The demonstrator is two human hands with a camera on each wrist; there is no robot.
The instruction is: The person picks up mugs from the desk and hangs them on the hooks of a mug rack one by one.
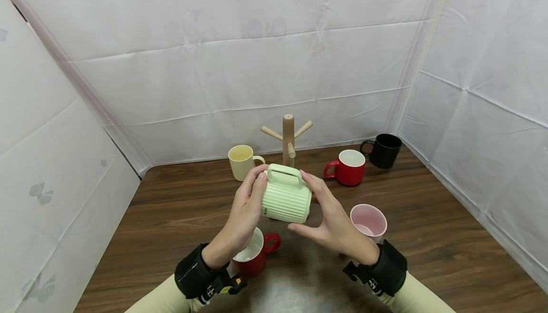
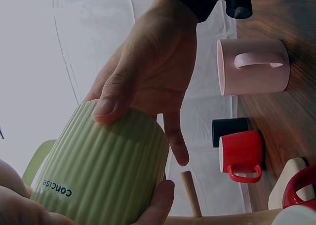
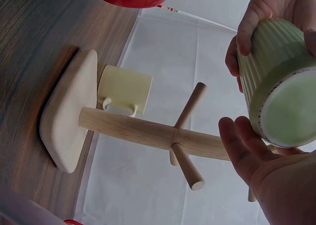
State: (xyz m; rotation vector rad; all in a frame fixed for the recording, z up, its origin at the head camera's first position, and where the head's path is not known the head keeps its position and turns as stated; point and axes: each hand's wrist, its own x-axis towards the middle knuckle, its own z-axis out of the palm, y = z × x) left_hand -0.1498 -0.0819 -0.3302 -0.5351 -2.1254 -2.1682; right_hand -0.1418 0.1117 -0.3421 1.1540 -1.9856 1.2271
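A pale green ribbed mug (image 1: 286, 201) is held in the air between both hands, tipped on its side with its handle up. My left hand (image 1: 245, 210) grips its left part, the thumb lying along the wall. My right hand (image 1: 336, 225) holds the right, base end between fingers and thumb. The word "concise" shows on the mug's wall (image 2: 98, 170) in the left wrist view, and its pale base (image 3: 291, 111) faces the right palm in the right wrist view. Behind the mug stands a wooden mug tree (image 1: 288, 134); its visible pegs bear no mugs.
A yellow mug (image 1: 240, 164) stands left of the tree. To its right are a red mug (image 1: 351, 174) and a black mug (image 1: 385, 152). A pink mug (image 1: 368, 221) stands near my right forearm, and another red mug (image 1: 251, 264) is partly behind my left wrist. White sheeting (image 1: 257, 65) encloses the table.
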